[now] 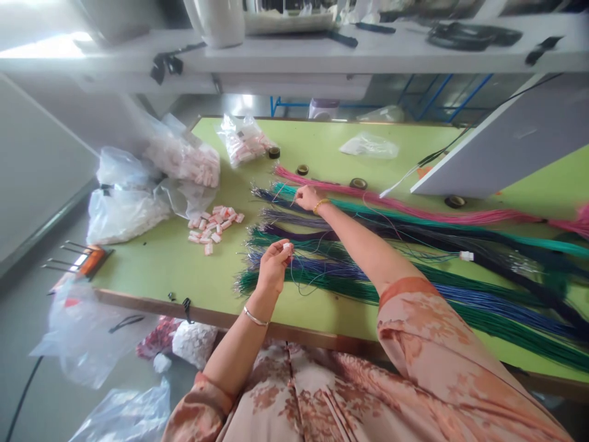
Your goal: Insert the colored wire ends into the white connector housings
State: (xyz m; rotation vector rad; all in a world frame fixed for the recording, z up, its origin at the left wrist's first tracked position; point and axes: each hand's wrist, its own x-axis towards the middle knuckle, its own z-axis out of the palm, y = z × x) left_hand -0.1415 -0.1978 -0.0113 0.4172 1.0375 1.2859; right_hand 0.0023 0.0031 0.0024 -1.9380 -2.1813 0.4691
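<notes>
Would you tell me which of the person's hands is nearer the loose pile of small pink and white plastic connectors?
Left hand, just right of the pile; right hand is farther right.

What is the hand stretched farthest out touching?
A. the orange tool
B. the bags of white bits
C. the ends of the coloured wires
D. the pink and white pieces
C: the right hand rests on the wire ends, away from the bags, tool and pieces.

Bright, even daylight fills the scene, with blown-out glare at the top left. Shadows on the counter (322,147) are soft. Edges bend and smear; the foreground sleeve (442,368) is blurred.
</notes>
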